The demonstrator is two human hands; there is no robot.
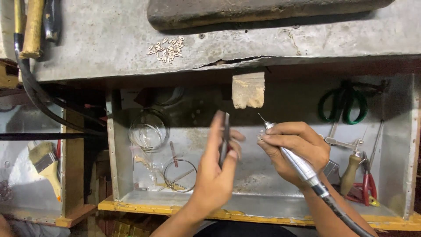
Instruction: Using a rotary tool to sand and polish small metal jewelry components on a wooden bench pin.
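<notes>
My left hand [217, 169] is raised over the metal tray [263, 193] and pinches a thin dark tool, like tweezers [226, 136], upright between thumb and fingers. My right hand [294, 151] grips a silver rotary handpiece [298, 162] with a fine bit [262, 117] pointing up and left; its black flexible shaft [346, 217] runs off toward the lower right. A tiny pale piece sits at my right fingertips [261, 136]. The bit's tip is just below a wooden bench peg [248, 90].
Several small metal links [166, 48] lie on the grey benchtop [109, 39]. In the tray are a clear glass dish [148, 131], a wire ring [180, 175], green-handled scissors [344, 103], and red-handled pliers [367, 184]. A paintbrush [47, 166] lies at left.
</notes>
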